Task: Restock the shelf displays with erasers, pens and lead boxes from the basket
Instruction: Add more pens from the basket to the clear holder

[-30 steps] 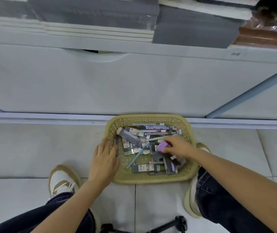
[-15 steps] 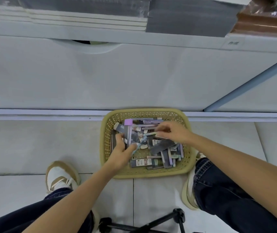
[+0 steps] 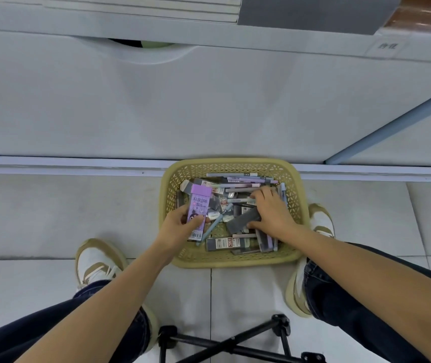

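A yellow woven basket (image 3: 231, 261) sits on the floor between my feet, against the shelf base. It holds several pens (image 3: 238, 177), grey lead boxes (image 3: 224, 243) and a light blue pen (image 3: 217, 224). My left hand (image 3: 176, 227) grips a purple Kuromi eraser pack (image 3: 199, 209) upright over the basket's left side. My right hand (image 3: 272, 213) reaches into the right half. Its fingers are spread over the pile, and its thumb touches a dark grey box (image 3: 243, 221).
The white shelf base (image 3: 209, 106) rises behind the basket, with stacked paper goods (image 3: 311, 11) on the ledge above. Both my shoes (image 3: 96, 260) flank the basket on the tiled floor. Black tripod legs (image 3: 224, 344) lie between my knees.
The purple eraser pack passed from my right hand to my left, which now holds it up. My right hand went back into the pile and settled on the grey box.
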The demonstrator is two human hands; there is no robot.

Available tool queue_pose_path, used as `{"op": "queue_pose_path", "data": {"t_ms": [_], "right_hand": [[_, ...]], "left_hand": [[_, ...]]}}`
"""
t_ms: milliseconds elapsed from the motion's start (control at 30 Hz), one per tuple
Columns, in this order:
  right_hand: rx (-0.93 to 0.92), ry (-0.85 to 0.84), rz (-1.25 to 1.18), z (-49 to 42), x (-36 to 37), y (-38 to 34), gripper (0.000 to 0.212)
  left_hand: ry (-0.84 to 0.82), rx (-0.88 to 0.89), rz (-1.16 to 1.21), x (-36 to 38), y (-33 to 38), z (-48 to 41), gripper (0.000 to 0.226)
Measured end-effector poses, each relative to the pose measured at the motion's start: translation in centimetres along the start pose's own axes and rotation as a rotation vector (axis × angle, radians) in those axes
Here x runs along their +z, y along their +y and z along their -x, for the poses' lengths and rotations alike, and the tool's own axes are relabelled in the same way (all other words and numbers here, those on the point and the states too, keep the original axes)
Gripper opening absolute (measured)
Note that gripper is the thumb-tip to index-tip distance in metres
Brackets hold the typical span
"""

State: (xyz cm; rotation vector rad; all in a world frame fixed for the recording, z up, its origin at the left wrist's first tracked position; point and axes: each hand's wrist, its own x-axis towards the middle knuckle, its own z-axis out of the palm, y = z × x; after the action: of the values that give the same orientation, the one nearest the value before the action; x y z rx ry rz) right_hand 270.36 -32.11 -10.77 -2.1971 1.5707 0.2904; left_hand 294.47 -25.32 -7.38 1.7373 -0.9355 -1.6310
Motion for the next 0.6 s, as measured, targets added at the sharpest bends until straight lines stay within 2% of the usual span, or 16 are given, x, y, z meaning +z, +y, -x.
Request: {"op": "queue_pose_path", "data": {"t_ms": [100, 200, 300, 400, 500, 600], "right_hand": [[-0.051, 0.011, 0.032, -0.2, 0.3, -0.4, 0.066], [-0.008, -0.001, -0.075, -0.6, -0.3, 0.3, 0.061], [-0.063, -0.087, -0.087, -0.6, -1.1, 1.1, 0.031], [-0.093, -0.239, -0.240, -0.1, -0.6, -0.3, 0.015], [-0.145, -0.314, -0.244, -0.2, 0.4, -1.9, 0.011], [-0.180, -0.245, -0.268, -1.1, -0.7, -1.5, 0.012]], "left_hand": [[0.002, -0.018, 0.010, 0.1, -0.1, -0.1, 0.012], [0.005, -0.027, 0.034, 0.0, -0.2, -0.3, 0.014], [0.007, -0.043, 0.086, 0.0, -0.1, -0.3, 0.015], [0.008, -0.052, 0.114, 0.2, -0.1, -0.3, 0.014], [0.022, -0.049, 0.120, 0.2, 0.0, -0.4, 0.011], [0.059, -0.049, 0.128, -0.2, 0.1, -0.4, 0.008]]}}
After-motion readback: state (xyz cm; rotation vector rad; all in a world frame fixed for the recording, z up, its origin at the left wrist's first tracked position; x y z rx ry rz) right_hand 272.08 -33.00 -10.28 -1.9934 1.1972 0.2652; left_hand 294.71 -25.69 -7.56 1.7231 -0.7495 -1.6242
